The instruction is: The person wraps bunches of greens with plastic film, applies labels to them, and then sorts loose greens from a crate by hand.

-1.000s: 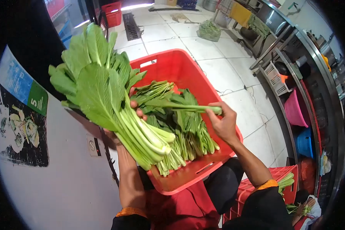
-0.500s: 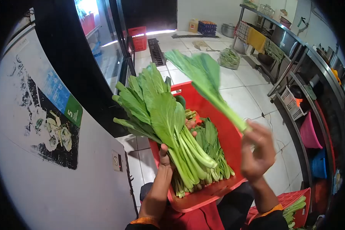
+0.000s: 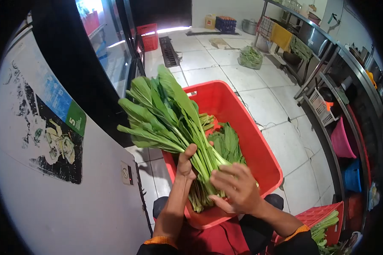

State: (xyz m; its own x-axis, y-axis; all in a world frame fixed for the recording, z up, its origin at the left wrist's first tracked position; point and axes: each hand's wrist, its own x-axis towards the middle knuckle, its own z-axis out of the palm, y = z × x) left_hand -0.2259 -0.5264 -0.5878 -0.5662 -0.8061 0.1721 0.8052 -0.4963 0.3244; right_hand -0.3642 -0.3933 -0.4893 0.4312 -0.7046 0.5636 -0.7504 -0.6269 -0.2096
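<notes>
A bunch of leafy greens with pale green stems (image 3: 174,114) is held above a red plastic crate (image 3: 259,146), leaves towards the upper left. My left hand (image 3: 185,165) is closed around the stems, its thumb on top. At the stem ends is my right hand (image 3: 238,187), its fingers stretched out and thumb apart, slightly blurred; it seems to touch the ends. Inside the crate lie more greens (image 3: 225,142), leaves and stems partly hidden under the held bunch.
To the left stands a white appliance (image 3: 38,204). A second red crate with greens (image 3: 327,221) sits at lower right. Metal shelving (image 3: 349,110) with basins lines the right side. On the tiled floor ahead are a bag of greens (image 3: 250,58) and a drain grate (image 3: 169,52).
My right hand has come down and left from beside the bunch to the stem ends. The single stalk it held is now with the bunch. The view has shifted slightly.
</notes>
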